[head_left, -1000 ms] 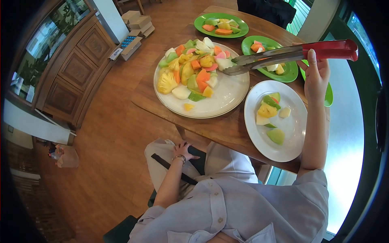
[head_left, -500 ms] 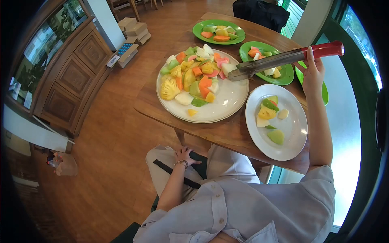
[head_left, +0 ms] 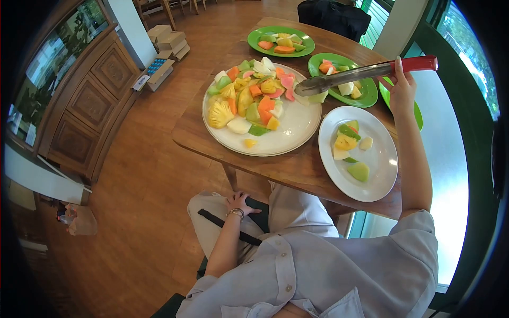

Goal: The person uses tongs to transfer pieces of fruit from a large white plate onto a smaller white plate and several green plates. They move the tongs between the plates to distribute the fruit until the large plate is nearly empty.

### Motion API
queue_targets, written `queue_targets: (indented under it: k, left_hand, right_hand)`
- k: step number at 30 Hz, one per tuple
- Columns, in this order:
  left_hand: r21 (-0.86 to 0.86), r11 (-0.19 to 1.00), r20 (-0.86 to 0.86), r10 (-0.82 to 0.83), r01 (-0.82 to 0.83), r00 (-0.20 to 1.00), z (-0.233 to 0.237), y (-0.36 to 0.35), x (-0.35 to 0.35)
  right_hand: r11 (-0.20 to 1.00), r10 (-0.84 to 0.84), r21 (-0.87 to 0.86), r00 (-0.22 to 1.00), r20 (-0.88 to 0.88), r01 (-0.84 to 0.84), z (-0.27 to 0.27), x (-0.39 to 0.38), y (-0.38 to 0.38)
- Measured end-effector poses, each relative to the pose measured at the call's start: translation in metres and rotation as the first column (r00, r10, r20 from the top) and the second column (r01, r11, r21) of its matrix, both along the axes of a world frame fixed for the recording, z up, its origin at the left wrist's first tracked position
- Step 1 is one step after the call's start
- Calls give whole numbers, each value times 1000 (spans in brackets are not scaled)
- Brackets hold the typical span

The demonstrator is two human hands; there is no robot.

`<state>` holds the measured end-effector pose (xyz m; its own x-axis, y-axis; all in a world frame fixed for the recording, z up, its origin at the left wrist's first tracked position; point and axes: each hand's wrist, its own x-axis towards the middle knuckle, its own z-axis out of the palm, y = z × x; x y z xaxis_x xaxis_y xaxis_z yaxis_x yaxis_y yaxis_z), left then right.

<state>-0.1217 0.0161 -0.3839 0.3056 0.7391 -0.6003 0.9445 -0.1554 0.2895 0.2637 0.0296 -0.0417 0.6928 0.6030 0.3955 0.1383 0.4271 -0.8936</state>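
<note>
My right hand (head_left: 403,85) is closed on metal tongs (head_left: 360,74) with a red handle. The tongs' tips are over the right rim of a large cream platter (head_left: 297,132), beside a pale fruit piece (head_left: 318,97); whether they grip it I cannot tell. Cut fruit (head_left: 246,100) in several colours is heaped on the platter. A white oval plate (head_left: 379,159) near the table's right edge carries a few pieces. My left hand (head_left: 241,204) rests on my lap by a dark cloth (head_left: 260,216), fingers spread.
Two green plates of fruit, one at the back (head_left: 256,38) and one behind the tongs (head_left: 371,95), stand on the wooden table (head_left: 207,143). Another green plate (head_left: 416,114) is partly behind my right arm. A black item (head_left: 334,18) lies beyond the table; boxes (head_left: 169,42) sit on the floor.
The tongs now slant less steeply, with their tips a little higher over the platter's edge. A pale fruit piece now shows beneath them at the rim. The view has shifted slightly.
</note>
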Motion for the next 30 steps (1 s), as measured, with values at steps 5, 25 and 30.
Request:
queue_targets:
  k: [5,25,30]
  left_hand:
    - [25,1000,-7,9,-9,1000,2,-1,0]
    - [-4,1000,-6,6,-6,1000,5,-1,0]
    - [5,1000,-10,6,-6,1000,3,-1,1]
  right_hand:
    - [1000,-16,27,1000,24,15,6,-7,7]
    - [961,-204,166,972,-120,222,14,48,20]
    - [991,58,124,998,-13,-56,36,23,3]
